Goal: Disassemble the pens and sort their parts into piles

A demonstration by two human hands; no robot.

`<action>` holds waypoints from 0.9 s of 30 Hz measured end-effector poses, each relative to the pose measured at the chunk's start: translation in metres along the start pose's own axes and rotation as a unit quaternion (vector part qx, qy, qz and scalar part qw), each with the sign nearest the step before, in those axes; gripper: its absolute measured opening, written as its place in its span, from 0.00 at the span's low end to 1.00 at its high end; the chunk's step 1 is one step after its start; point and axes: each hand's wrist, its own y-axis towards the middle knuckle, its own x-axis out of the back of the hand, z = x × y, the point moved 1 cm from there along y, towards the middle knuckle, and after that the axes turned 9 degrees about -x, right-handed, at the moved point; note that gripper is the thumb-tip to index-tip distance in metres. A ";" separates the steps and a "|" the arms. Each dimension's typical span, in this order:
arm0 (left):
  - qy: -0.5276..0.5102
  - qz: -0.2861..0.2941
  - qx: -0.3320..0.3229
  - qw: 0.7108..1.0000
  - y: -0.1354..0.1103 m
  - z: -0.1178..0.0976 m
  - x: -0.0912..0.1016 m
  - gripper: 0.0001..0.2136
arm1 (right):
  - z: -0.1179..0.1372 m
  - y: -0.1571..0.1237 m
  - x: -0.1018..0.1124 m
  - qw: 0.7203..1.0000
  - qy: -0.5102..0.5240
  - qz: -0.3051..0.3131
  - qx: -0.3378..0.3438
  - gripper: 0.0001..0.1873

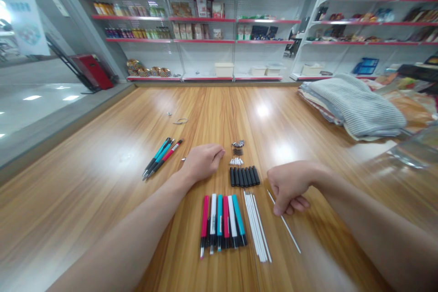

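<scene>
My left hand (201,162) rests on the wooden table (78,200) with its fingers curled, holding nothing I can see. Just left of it lie several assembled pens (162,157) in red, teal and black. My right hand (289,189) is curled over a thin white tube (289,230), which appears pinched in its fingers. Between my hands are small metal springs (237,147), small white tips (236,161) and a row of black grip sections (244,176). Below them lie red, white and teal pen barrels (222,221) and several white tubes (256,226).
A folded grey knit cloth (356,105) sits on other fabrics at the table's far right. A small wire ring (180,121) lies further out. Red-edged shelves of packaged goods (201,18) stand beyond the table. The table's left edge (68,132) runs along a shiny floor.
</scene>
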 end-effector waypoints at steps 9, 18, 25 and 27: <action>-0.005 0.002 -0.002 1.000 0.000 0.000 -0.001 0.13 | 0.021 -0.010 -0.010 0.998 -0.044 -0.034 0.018 0.14; -0.002 0.000 -0.002 1.000 0.000 0.000 0.000 0.13 | 0.031 -0.012 -0.014 0.995 -0.054 -0.051 0.060 0.10; -0.006 0.001 0.001 1.000 0.000 -0.001 0.000 0.13 | 0.034 -0.012 -0.014 0.993 -0.061 -0.060 0.082 0.10; -0.012 -0.002 0.001 1.000 0.000 0.000 -0.001 0.13 | 0.034 -0.012 -0.014 0.990 -0.071 -0.078 0.096 0.11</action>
